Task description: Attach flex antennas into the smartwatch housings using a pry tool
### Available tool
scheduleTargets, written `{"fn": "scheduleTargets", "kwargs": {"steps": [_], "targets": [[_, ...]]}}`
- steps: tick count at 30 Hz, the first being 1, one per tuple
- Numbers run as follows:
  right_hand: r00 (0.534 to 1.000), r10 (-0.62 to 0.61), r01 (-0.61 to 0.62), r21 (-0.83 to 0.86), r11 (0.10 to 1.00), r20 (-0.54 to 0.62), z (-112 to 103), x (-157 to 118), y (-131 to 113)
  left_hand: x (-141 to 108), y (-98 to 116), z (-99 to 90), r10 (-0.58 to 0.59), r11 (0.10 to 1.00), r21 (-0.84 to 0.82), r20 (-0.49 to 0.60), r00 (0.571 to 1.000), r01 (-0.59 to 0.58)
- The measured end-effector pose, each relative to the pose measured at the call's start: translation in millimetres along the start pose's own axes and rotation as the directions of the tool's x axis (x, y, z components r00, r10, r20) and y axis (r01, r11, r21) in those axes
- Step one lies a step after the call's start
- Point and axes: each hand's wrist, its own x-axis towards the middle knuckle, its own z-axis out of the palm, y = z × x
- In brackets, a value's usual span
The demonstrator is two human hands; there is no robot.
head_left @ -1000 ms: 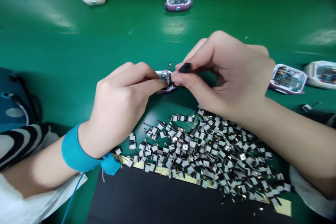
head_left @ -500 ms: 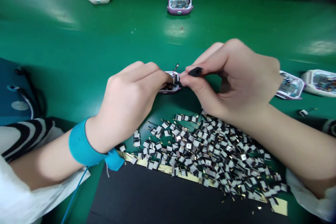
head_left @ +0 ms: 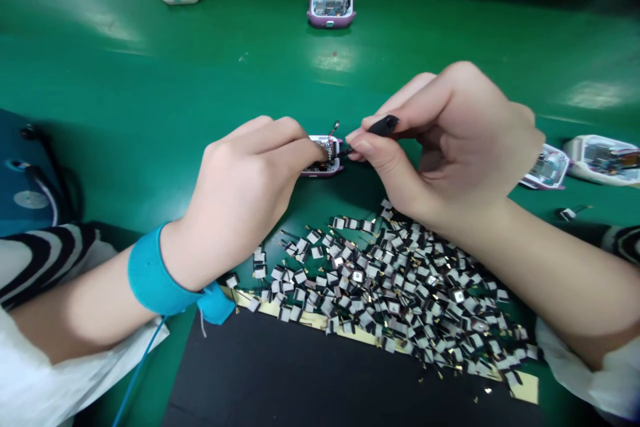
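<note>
A small purple-rimmed device housing (head_left: 324, 165) with an exposed circuit board and a thin wire sticking up lies on the green mat. My left hand (head_left: 240, 207) grips it from the left, with the fingertips over its board. My right hand (head_left: 450, 147) pinches a slim black-gripped tool (head_left: 385, 125), possibly tweezers, between thumb and forefinger. The tool's thin tip reaches the housing's right side. Part of the board is hidden behind my left fingers.
A large pile of small black-and-white parts with gold tabs (head_left: 395, 287) lies below my hands, partly on a pale strip (head_left: 310, 319). A black sheet (head_left: 340, 373) lies nearer me. Several similar housings (head_left: 330, 9) stand beyond and to the right. A blue wrist strap (head_left: 155, 277) circles my left wrist.
The black tool's grip has tilted up and to the right, with its tip now at the housing. The scene has shifted slightly with my head.
</note>
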Motion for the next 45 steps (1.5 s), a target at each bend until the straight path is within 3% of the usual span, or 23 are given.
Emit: {"fn": "scheduleTargets", "kwargs": {"steps": [11, 21, 29, 36, 45], "targets": [[1.000, 0.000, 0.001, -0.044, 0.999, 0.025, -3, -1, 0, -1, -3, 1.8, 0.110, 0.994, -0.009, -0.084, 0.990, -0.111], [0.969, 0.112, -0.140, 0.118, 0.983, 0.218, -2, 10, 10, 1, -1, -0.6, 0.127, 0.990, -0.054, -0.038, 0.991, -0.129], [0.962, 0.196, -0.217, 0.095, 0.972, 0.189, -2, 10, 8, 1, -1, -1.2, 0.117, 0.992, -0.037, -0.045, 0.992, -0.119], [0.949, 0.261, -0.300, 0.241, 0.923, 0.179, -1, 10, 10, 2, 0, -1.7, 0.125, 0.991, -0.048, -0.047, 0.991, -0.127], [0.945, 0.270, -0.308, 0.225, 0.924, 0.185, 0, 9, 10, 1, 0, -0.5, 0.106, 0.993, -0.049, -0.024, 0.994, -0.107]]}}
